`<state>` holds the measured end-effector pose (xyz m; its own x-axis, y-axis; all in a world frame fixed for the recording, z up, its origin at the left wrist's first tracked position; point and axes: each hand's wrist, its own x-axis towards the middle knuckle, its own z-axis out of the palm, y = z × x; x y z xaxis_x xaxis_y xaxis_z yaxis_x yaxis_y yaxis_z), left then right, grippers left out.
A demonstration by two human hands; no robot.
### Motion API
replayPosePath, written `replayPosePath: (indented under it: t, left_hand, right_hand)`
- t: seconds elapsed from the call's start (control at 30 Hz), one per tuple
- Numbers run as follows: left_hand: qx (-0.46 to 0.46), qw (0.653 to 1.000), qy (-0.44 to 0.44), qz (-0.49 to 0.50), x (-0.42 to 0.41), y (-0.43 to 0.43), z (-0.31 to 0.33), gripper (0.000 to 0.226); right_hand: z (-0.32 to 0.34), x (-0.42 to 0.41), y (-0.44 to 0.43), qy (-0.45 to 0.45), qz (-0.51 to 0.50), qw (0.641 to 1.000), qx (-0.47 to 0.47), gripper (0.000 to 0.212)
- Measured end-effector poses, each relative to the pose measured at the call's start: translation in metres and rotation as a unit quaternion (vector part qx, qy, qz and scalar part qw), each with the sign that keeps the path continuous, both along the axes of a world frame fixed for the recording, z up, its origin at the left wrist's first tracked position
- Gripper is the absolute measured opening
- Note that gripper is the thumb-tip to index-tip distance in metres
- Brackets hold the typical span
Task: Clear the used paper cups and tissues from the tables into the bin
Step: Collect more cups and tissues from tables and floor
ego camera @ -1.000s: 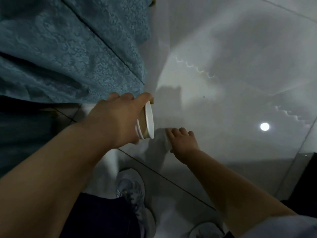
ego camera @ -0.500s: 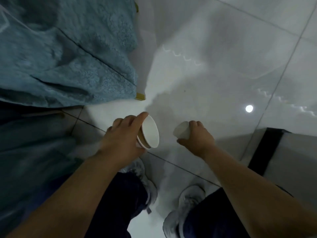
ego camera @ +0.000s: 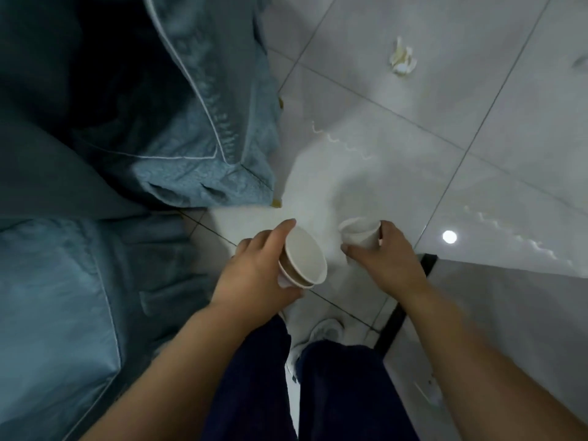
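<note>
My left hand [ego camera: 254, 275] grips a stack of nested white paper cups [ego camera: 305, 259], their open mouths turned toward the right. A single white paper cup [ego camera: 361, 233] lies sideways in my right hand [ego camera: 385, 259], held by fingers and thumb. Both hands hover over the tiled floor in front of my legs. A crumpled tissue [ego camera: 401, 60] lies on the floor tiles at the far upper right, well away from both hands.
A teal upholstered sofa [ego camera: 95, 281] with cushions [ego camera: 203, 122] fills the left side. A grey table top with a black edge [ego camera: 401, 313] stands at the lower right. Glossy floor tiles [ego camera: 413, 138] stretch ahead. My shoes and dark trousers are below.
My right hand reached down to the floor, picked up a paper cup and rose with it. The view lifted and swung, bringing the tissue into sight. My left hand kept its cups.
</note>
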<state>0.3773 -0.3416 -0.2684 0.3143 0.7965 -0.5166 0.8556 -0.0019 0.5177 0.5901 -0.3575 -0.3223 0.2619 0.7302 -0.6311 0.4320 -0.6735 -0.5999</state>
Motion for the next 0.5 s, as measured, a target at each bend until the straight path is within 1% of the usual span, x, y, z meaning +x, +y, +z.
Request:
replayPosePath:
  t: [0.1,0.2,0.27,0.33,0.43,0.5]
  left_hand:
    - [0.035,0.999,-0.021,0.018,0.005,0.002,0.056,0.1]
    - [0.082,0.994,-0.055,0.041,0.006,0.005,0.105,0.101]
    - [0.115,0.989,-0.075,0.057,0.004,0.005,0.136,0.102]
    - [0.142,0.982,-0.097,0.078,0.0,0.004,0.164,0.103]
    - [0.183,0.966,-0.15,0.107,-0.012,0.003,0.203,0.103]
    - [0.205,0.952,-0.185,0.128,-0.021,0.004,0.23,0.1]
  right_hand:
    - [0.073,0.006,0.005,0.012,0.002,0.999,0.049,0.06]
    - [0.137,0.012,0.01,0.022,-0.01,0.994,0.107,0.047]
    - [0.175,0.015,0.012,0.023,-0.014,0.99,0.138,0.042]
    - [0.209,0.014,0.015,0.014,-0.014,0.986,0.167,0.044]
    - [0.254,0.006,0.023,0.004,-0.008,0.975,0.221,0.054]
    - [0.283,-0.004,0.031,0.012,-0.002,0.964,0.265,0.053]
